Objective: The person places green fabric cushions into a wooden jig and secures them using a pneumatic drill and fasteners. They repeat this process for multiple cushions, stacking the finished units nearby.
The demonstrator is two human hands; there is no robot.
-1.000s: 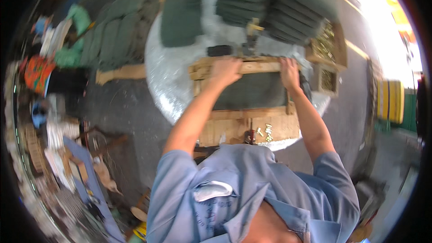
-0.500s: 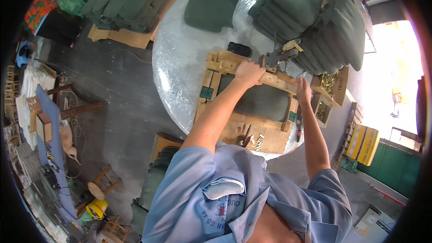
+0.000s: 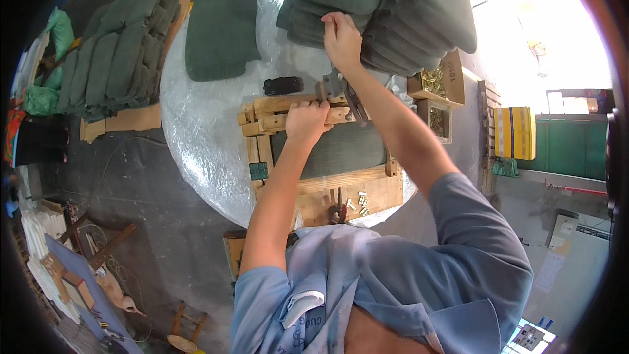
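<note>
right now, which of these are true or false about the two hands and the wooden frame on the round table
1. The left hand grips the top rail of the wooden frame. True.
2. The right hand rests flat on the bare table. False: it is raised at the stack of green cushions, above a metal tool.
3. A single green cushion lies apart on the round table. True.
4. The small black object sits inside the frame. False: it lies on the table beyond the frame's top rail.

I note a bare, rough wooden frame (image 3: 314, 151) on a round table (image 3: 196, 131) wrapped in glossy, crinkled plastic film. Stacked cushions (image 3: 393, 6) at its far edge are matt green cloth; the tool (image 3: 341, 92) looks dull metal.
</note>
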